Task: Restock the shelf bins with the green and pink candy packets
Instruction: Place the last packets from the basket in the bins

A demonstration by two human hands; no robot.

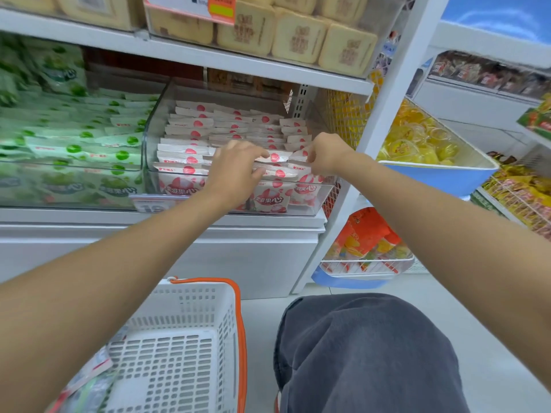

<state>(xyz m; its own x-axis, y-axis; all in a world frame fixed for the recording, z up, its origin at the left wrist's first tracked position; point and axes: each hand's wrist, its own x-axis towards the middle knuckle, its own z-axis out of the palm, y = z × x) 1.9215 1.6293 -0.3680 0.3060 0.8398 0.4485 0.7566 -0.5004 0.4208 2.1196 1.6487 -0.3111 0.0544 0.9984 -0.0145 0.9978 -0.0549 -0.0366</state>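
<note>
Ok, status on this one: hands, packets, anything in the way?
Hands: left hand and right hand both pinch pink packets, front of clear bin. Alongside, green packets untouched. Nothing blocking; basket on floor below.

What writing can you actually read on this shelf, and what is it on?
"滋果心", first character unclear: front pink candy packets.
"19": price tag on the shelf edge, the rest hidden by an arm.
Too blurred to read: green candy packets, orange tag, stamped biscuits.

Glossy film pink candy packets (pixel 186 130) in a clear smooth plastic bin (pixel 310 201), perforated matt white plastic basket (pixel 193 296).
</note>
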